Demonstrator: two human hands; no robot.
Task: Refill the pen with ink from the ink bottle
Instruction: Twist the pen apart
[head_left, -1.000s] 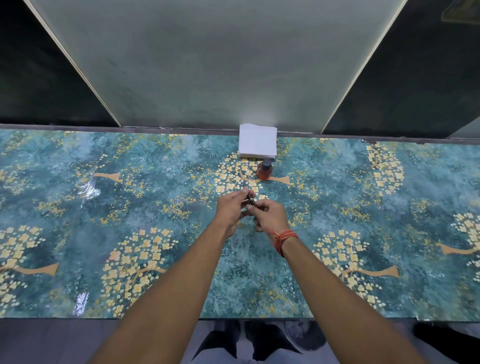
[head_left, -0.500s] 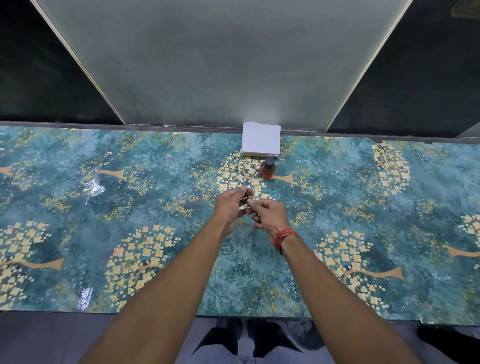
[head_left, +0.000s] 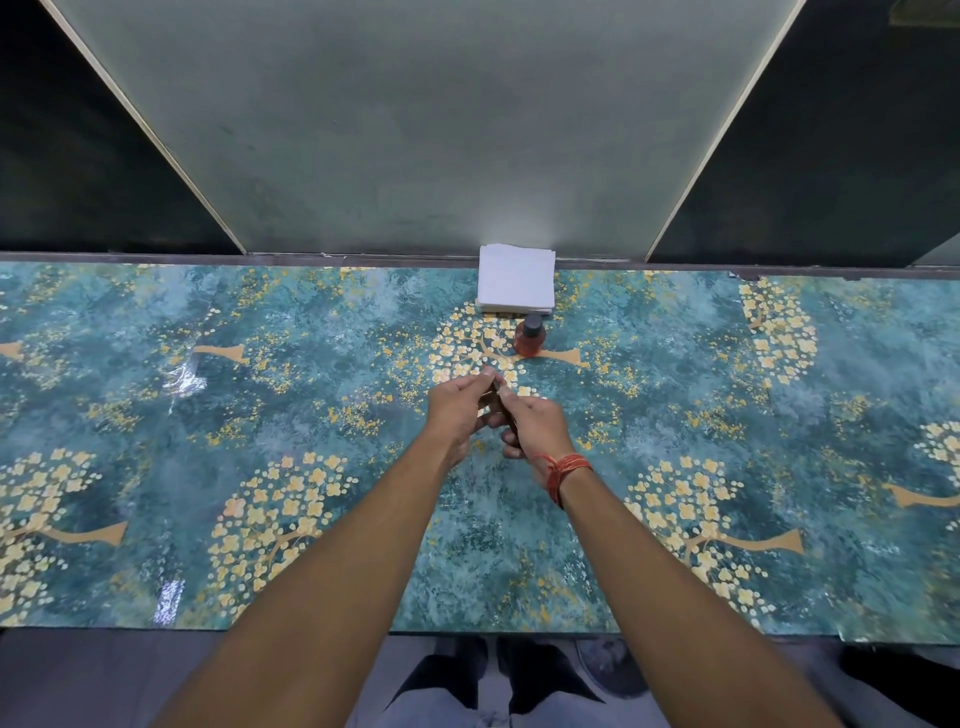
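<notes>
Left hand (head_left: 460, 408) and right hand (head_left: 535, 428) held together above tabletop (head_left: 311, 415), both pinching a slim dark pen (head_left: 497, 399) between the fingertips. Ink bottle (head_left: 530, 339), capped, upright beyond the hands, just beside white paper stack (head_left: 516, 280) at the rear edge.

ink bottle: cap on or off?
On. The ink bottle stands upright by the paper stack, its dark cap on top; both hands are apart from it.
</notes>
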